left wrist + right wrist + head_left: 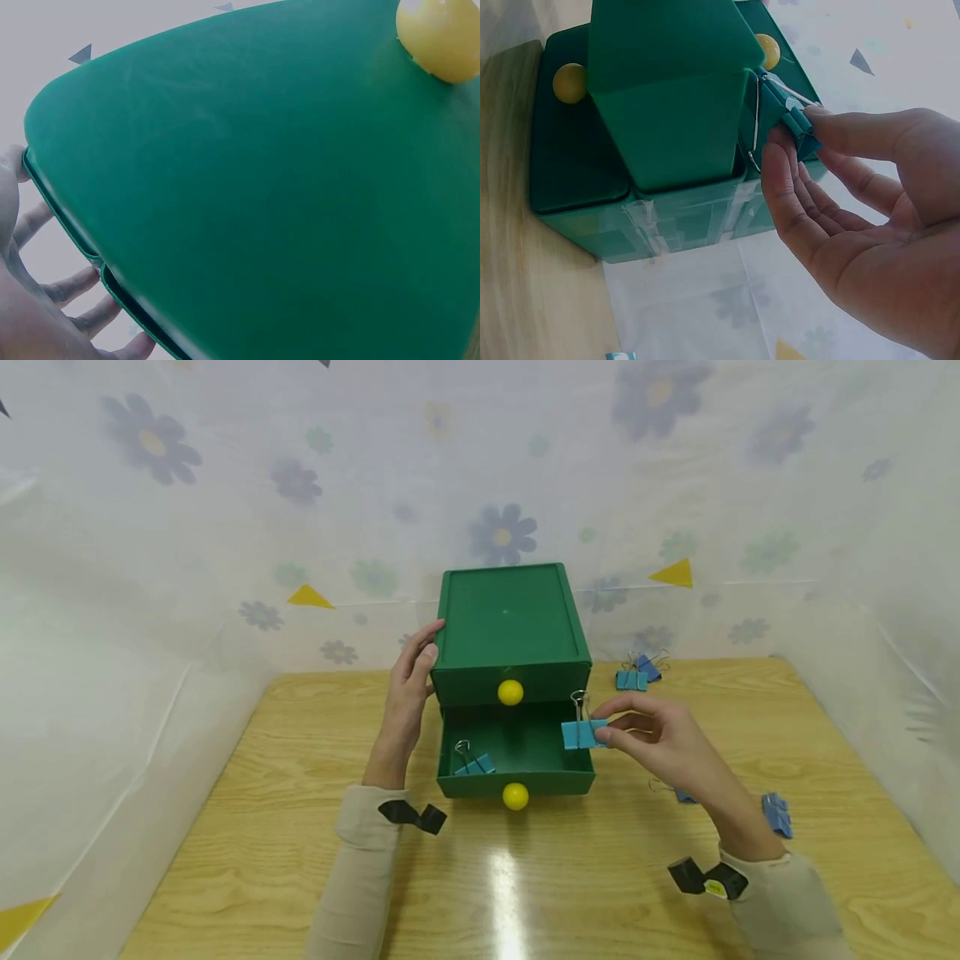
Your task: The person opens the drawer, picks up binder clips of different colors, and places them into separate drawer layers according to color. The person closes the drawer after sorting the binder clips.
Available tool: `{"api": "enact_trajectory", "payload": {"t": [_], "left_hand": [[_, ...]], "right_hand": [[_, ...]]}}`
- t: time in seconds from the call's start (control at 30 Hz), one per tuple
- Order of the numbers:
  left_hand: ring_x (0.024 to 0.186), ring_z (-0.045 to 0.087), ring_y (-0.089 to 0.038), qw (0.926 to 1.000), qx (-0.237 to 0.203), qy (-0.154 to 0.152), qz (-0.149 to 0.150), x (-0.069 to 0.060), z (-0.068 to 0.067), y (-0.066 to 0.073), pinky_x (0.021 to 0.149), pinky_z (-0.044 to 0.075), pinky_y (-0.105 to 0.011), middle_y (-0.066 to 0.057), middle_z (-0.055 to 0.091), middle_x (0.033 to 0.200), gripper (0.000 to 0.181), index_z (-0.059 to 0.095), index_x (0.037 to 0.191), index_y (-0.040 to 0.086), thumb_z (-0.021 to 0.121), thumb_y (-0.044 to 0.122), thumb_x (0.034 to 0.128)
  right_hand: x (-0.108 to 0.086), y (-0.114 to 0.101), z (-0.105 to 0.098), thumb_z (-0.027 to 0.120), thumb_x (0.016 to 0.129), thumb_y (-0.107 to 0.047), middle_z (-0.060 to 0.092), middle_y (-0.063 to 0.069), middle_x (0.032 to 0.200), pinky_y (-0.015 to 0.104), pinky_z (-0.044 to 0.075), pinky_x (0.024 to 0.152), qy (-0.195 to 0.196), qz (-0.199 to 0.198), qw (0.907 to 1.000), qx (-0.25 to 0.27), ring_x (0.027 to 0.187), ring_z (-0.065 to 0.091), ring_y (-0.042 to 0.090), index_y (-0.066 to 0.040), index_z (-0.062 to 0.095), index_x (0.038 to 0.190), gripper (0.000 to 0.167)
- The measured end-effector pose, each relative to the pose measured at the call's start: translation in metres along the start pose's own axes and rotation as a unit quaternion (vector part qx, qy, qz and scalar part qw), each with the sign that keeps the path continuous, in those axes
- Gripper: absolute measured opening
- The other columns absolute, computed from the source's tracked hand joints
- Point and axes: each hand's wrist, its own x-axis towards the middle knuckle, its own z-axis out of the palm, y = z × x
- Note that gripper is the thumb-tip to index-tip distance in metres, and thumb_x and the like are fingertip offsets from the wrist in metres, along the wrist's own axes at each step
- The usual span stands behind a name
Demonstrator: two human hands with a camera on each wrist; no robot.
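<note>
A green drawer unit [510, 610] with yellow knobs stands on the table, one drawer [517, 783] pulled out below the top one. My left hand [405, 702] rests against the unit's left side; in the left wrist view its fingers [71, 287] touch the side edge. Between thumb and fingers, my right hand [667, 739] pinches a light blue binder clip [577, 735], its wire handles pointing up, above the right side of the pulled-out drawer. Another light blue binder clip [476, 765] lies inside that drawer at the front left.
Behind the right hand, a light blue binder clip [632, 681] and a darker blue binder clip [648, 667] lie on the wooden table [247, 827]. Blue binder clips [777, 815] also lie near the right forearm, one partly hidden. A flowered sheet [360, 485] surrounds the table.
</note>
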Motion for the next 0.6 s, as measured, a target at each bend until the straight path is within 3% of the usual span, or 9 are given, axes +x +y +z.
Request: {"api": "enact_trajectory", "payload": {"t": [0.33,0.6], "left_hand": [[0.134,0.049,-0.028,1.0,-0.001,-0.002,0.0,0.0,-0.001,0.0,0.101,0.046,-0.062,-0.002,0.042,0.156,0.046,0.048,0.154,0.016,0.044,0.03,0.1104],[0.136,0.048,-0.026,1.0,0.009,0.002,0.001,0.0,0.0,0.0,0.102,0.046,-0.061,0.0,0.042,0.156,0.046,0.049,0.154,0.02,0.045,0.033,0.1098]], "right_hand": [[0.004,0.001,0.015,0.069,0.097,0.0,0.068,0.009,0.112,0.029,0.059,0.081,-0.017,0.0,0.9997,0.016,0.094,0.072,0.019,-0.007,0.072,0.114,0.018],[0.007,0.0,0.028,0.071,0.097,-0.004,0.07,0.006,0.111,0.027,0.057,0.08,-0.007,0.011,0.9999,0.006,0.09,0.071,0.018,-0.009,0.073,0.112,0.017]]}}
